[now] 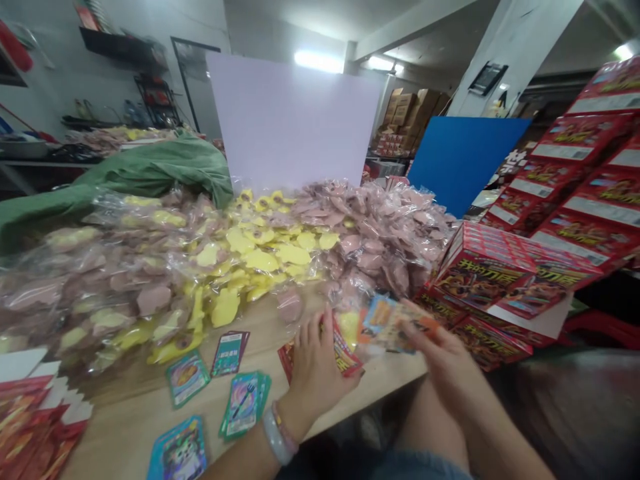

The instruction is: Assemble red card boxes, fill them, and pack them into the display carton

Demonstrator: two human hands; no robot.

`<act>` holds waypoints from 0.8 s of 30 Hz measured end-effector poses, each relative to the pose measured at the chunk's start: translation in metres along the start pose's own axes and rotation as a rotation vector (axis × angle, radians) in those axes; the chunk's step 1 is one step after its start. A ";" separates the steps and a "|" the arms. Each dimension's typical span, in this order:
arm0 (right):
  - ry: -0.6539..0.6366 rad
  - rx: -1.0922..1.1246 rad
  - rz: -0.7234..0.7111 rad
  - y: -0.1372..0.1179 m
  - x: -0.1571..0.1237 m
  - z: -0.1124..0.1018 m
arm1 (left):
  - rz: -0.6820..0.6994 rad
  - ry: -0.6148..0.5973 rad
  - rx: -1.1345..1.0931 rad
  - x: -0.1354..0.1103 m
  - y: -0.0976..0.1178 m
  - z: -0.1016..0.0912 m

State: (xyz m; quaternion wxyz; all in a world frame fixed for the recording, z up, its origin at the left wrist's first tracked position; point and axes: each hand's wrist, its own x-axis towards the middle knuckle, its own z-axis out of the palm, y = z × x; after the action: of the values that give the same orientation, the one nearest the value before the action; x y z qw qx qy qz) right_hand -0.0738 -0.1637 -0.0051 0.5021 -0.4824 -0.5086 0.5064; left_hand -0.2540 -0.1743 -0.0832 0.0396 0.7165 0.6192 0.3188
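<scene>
My left hand point(316, 353), with bracelets on its wrist, is wrapped over a red printed box point(347, 352) near the table's front edge. A yellow piece point(349, 327) shows at the far side of that box; whether it is inside, I cannot tell. To the right, my right hand point(443, 350) pinches a few orange and blue printed cards point(387, 323), blurred by motion. Left of my left hand lie a stack of teal cards with a fork picture point(244, 403), another teal card point(187, 378), dark-edged cards point(230, 353) and a blue-edged card point(179, 450).
Heaped across the table's back are yellow pieces point(260, 259) and pink pieces point(395, 257) in clear bags. Red cartons point(487, 270) stand stacked at right. Flattened red boxes point(35, 420) lie front left. Behind rise a pale board point(295, 127) and a green cloth point(155, 163).
</scene>
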 end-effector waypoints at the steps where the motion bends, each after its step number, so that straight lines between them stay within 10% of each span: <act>1: 0.033 -0.087 -0.049 -0.010 0.002 -0.009 | 0.022 0.004 0.009 0.001 0.000 -0.003; 9: -0.412 -1.184 -0.251 -0.047 0.022 0.026 | 0.226 0.056 0.057 0.005 0.004 -0.021; 18: -0.864 -0.870 -0.091 -0.038 0.024 0.028 | 0.181 -0.016 -0.026 -0.001 0.011 -0.024; 24: -0.363 -0.955 -0.390 -0.036 -0.012 0.036 | -0.003 0.085 -0.069 -0.017 0.030 -0.015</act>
State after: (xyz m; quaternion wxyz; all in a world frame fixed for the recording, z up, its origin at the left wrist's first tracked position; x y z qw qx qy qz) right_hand -0.1087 -0.1778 0.0315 0.2158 -0.4584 -0.8406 0.1917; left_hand -0.2364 -0.2019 -0.0655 0.0384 0.6998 0.6099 0.3700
